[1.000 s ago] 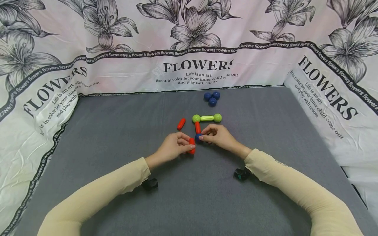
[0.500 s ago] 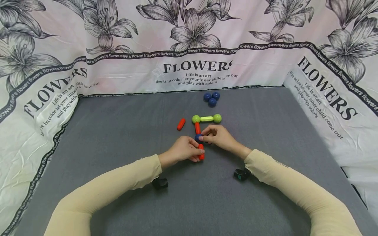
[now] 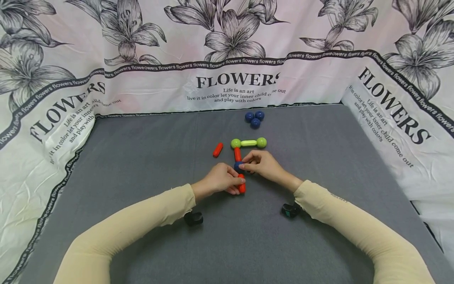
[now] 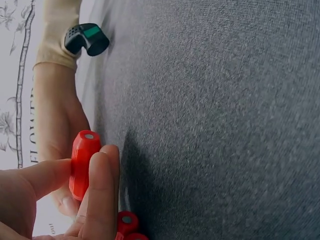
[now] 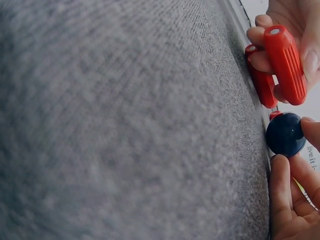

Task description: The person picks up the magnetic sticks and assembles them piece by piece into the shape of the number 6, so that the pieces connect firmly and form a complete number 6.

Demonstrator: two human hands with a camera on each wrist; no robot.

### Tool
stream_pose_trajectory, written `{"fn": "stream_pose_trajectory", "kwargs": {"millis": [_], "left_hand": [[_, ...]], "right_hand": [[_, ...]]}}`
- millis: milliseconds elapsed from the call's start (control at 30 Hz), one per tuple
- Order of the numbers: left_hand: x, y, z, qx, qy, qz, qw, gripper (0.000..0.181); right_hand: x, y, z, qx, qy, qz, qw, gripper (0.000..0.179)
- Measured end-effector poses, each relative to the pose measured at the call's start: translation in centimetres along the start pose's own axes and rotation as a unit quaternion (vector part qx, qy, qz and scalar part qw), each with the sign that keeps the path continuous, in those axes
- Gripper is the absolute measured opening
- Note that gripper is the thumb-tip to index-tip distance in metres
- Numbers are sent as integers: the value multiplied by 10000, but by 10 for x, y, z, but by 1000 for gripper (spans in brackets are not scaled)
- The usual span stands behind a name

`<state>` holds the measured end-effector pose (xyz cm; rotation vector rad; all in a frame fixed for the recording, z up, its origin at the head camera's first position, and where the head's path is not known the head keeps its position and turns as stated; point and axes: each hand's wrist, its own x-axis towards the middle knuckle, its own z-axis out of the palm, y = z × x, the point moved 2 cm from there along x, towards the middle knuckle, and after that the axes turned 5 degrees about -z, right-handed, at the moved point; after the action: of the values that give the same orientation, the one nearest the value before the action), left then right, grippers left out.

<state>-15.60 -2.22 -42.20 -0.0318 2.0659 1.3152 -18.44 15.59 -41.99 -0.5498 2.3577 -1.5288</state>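
Note:
My left hand (image 3: 221,178) pinches a red magnetic rod (image 4: 85,165) between thumb and fingers. In the head view that red rod stands just below a dark blue ball (image 5: 285,134). In the right wrist view the held rod is apart from the ball. My right hand (image 3: 262,165) pinches this ball from its right side. From the ball, another red rod (image 3: 237,154) runs up to a green ball (image 3: 235,143). A light green rod (image 3: 248,143) joins it to a second green ball (image 3: 261,142). Behind the held rod, the right wrist view shows one more red rod (image 5: 261,77), partly hidden by fingers.
A loose red rod (image 3: 218,150) lies on the grey tablecloth (image 3: 149,157) left of the joined pieces. Farther back, 3 dark blue balls (image 3: 255,123) sit together. A flower-printed cloth (image 3: 149,86) hangs along the back and sides.
My left hand has moved right, bringing its red rod below the blue ball; over the last half second it barely shifts. My right hand has stayed on the ball.

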Motion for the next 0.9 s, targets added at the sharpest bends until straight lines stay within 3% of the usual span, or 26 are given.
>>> {"fn": "stream_pose_trajectory", "kwargs": {"millis": [433, 667, 900], "left_hand": [[6, 1, -7, 590, 145, 33, 9981, 19], [9, 4, -10, 1044, 220, 185, 9941, 22], [11, 4, -9, 1085, 275, 363, 9931, 23]], "right_hand": [[1, 3, 1, -77, -31, -25, 10000, 22], [12, 33, 3, -20, 12, 9, 10000, 24], [13, 38, 2, 75, 27, -117, 9999, 23]]}}
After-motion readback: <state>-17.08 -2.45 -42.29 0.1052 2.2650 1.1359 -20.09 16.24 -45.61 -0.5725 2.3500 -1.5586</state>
